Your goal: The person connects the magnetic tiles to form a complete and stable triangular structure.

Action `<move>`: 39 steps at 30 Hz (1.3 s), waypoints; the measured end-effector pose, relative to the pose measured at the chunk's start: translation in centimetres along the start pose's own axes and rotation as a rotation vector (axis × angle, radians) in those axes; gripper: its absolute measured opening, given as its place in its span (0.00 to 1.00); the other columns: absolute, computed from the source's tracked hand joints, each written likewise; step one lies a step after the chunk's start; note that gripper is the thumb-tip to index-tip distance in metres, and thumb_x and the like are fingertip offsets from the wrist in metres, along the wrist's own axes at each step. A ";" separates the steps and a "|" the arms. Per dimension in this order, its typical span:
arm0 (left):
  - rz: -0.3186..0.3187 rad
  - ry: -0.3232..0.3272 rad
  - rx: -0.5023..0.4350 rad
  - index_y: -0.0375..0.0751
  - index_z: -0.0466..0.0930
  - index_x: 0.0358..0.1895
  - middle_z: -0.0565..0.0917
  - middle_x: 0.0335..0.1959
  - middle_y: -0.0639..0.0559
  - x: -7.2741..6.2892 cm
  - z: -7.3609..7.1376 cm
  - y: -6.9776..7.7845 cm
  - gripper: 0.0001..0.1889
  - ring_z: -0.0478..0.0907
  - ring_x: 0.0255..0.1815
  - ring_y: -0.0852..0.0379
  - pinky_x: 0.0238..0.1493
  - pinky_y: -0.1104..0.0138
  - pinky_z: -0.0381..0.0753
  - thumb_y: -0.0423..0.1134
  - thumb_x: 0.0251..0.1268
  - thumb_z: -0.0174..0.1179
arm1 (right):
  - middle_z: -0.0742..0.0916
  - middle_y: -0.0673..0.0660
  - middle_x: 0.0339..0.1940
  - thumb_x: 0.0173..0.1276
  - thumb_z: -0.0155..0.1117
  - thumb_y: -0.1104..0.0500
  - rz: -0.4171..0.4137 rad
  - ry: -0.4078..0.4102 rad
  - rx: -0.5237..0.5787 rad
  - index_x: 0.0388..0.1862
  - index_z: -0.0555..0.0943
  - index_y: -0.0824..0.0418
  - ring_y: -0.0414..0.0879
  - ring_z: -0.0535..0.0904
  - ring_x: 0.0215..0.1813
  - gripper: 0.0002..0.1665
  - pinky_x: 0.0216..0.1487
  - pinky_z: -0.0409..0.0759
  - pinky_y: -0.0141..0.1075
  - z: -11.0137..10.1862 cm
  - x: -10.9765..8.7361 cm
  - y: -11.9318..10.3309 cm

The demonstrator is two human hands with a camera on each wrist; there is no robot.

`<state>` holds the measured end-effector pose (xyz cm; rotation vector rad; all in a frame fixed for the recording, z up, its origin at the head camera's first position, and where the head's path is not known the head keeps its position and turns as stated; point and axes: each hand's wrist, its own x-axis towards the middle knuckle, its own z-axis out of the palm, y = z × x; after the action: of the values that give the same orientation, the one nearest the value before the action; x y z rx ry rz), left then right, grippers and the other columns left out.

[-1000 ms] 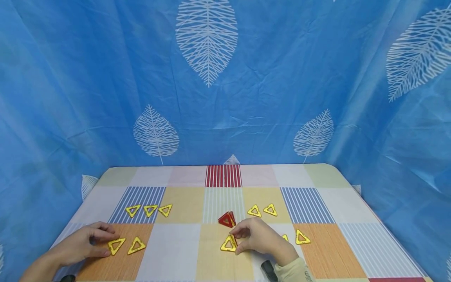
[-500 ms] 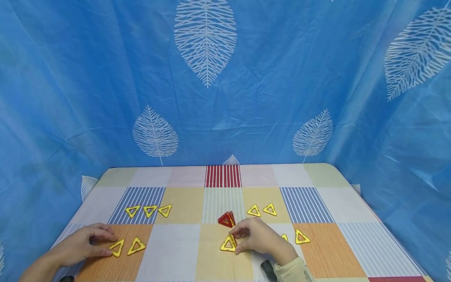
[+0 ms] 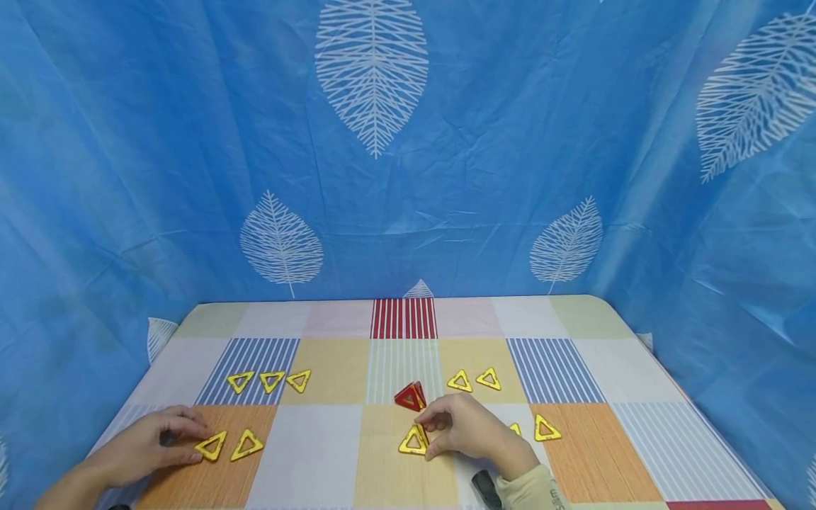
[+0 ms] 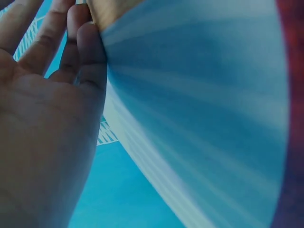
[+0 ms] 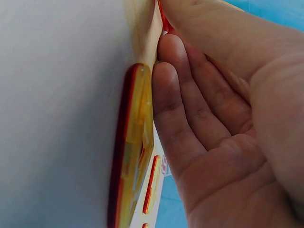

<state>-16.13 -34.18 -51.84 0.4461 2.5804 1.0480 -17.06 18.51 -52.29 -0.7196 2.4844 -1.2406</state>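
At the left of the head view, my left hand [image 3: 153, 445] holds a yellow triangular magnetic tile [image 3: 212, 446] between thumb and fingers, flat on the cloth. Beside it lies a second yellow tile [image 3: 246, 445]. Near the middle, my right hand [image 3: 468, 431] pinches a tile [image 3: 423, 434] tilted up at the right edge of a flat yellow tile [image 3: 411, 442]. Just behind stands a small red pyramid of triangular tiles [image 3: 410, 397]. In the right wrist view, a yellow tile with a red underside [image 5: 135, 142] lies beside the curled fingers. The left wrist view does not show the left hand's tile.
Three yellow tiles [image 3: 272, 382] lie in a row at the back left. Two more [image 3: 489, 379] lie at the back right. Another [image 3: 546, 428] lies right of my right hand, with one beside it partly hidden. A blue leaf-patterned curtain [image 3: 484, 177] surrounds the patchwork-covered table [image 3: 319, 453].
The tile at my left hand has turned a little and shifted slightly on the cloth. My right hand and the tiles beside it look unchanged.
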 end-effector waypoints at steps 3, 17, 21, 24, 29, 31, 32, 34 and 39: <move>-0.035 0.018 0.019 0.41 0.86 0.50 0.82 0.49 0.48 -0.1 -0.1 0.3 0.16 0.75 0.46 0.67 0.44 0.69 0.77 0.46 0.63 0.70 | 0.86 0.40 0.35 0.45 0.86 0.59 0.003 -0.002 0.003 0.42 0.89 0.55 0.38 0.81 0.38 0.23 0.42 0.80 0.33 0.0 0.0 0.0; -0.101 0.171 -0.139 0.30 0.81 0.59 0.86 0.50 0.42 0.1 0.5 3.3 0.25 0.84 0.44 0.59 0.41 0.66 0.82 0.43 0.64 0.69 | 0.87 0.41 0.36 0.45 0.86 0.60 -0.004 -0.002 0.017 0.42 0.89 0.56 0.38 0.81 0.38 0.22 0.43 0.80 0.32 -0.1 0.0 0.1; -0.118 0.226 -0.176 0.32 0.82 0.58 0.87 0.47 0.45 1.1 1.4 5.1 0.25 0.84 0.43 0.57 0.43 0.69 0.81 0.44 0.61 0.72 | 0.87 0.42 0.36 0.46 0.86 0.60 -0.011 0.000 0.016 0.42 0.89 0.57 0.38 0.82 0.38 0.22 0.43 0.80 0.32 0.0 0.0 0.1; -0.065 0.216 -0.278 0.29 0.81 0.59 0.87 0.46 0.42 2.0 2.1 6.4 0.25 0.85 0.44 0.57 0.44 0.69 0.81 0.42 0.63 0.71 | 0.87 0.42 0.35 0.46 0.86 0.60 -0.015 0.005 0.015 0.42 0.89 0.57 0.38 0.82 0.38 0.22 0.42 0.81 0.32 0.0 0.0 0.1; 0.037 0.150 -0.448 0.25 0.78 0.60 0.86 0.49 0.35 3.7 3.3 8.3 0.24 0.85 0.46 0.56 0.45 0.64 0.83 0.37 0.66 0.69 | 0.87 0.42 0.35 0.46 0.86 0.61 -0.022 0.011 0.012 0.42 0.89 0.57 0.38 0.82 0.38 0.22 0.42 0.81 0.32 0.0 -0.1 0.1; 0.068 0.126 -0.477 0.24 0.77 0.60 0.85 0.49 0.34 4.3 3.9 9.0 0.24 0.85 0.46 0.55 0.44 0.63 0.84 0.36 0.66 0.68 | 0.87 0.41 0.35 0.46 0.86 0.60 -0.022 0.011 0.011 0.42 0.89 0.57 0.38 0.82 0.38 0.22 0.42 0.81 0.32 0.0 -0.1 0.1; 0.092 0.120 -0.471 0.24 0.77 0.60 0.85 0.49 0.33 4.6 4.1 9.2 0.23 0.86 0.46 0.53 0.42 0.62 0.84 0.35 0.67 0.67 | 0.87 0.41 0.35 0.46 0.86 0.60 -0.022 0.011 0.010 0.42 0.89 0.57 0.38 0.82 0.38 0.22 0.42 0.81 0.32 -0.1 -0.1 0.1; 0.133 0.110 -0.458 0.24 0.78 0.60 0.84 0.49 0.32 5.2 4.7 9.8 0.22 0.85 0.45 0.52 0.41 0.60 0.85 0.35 0.67 0.67 | 0.87 0.41 0.35 0.46 0.86 0.60 -0.022 0.009 0.010 0.42 0.89 0.57 0.37 0.82 0.38 0.22 0.42 0.81 0.32 -0.1 -0.1 0.2; 0.158 0.109 -0.423 0.28 0.80 0.59 0.84 0.50 0.36 6.8 6.5 11.2 0.22 0.85 0.45 0.50 0.39 0.60 0.84 0.38 0.68 0.67 | 0.87 0.41 0.36 0.45 0.86 0.60 -0.014 0.005 0.015 0.42 0.89 0.56 0.37 0.82 0.38 0.22 0.42 0.81 0.32 -0.1 0.0 0.1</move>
<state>-17.77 -19.82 -49.43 0.4979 2.3452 1.6660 -17.11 18.63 -52.29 -0.7325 2.4750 -1.2664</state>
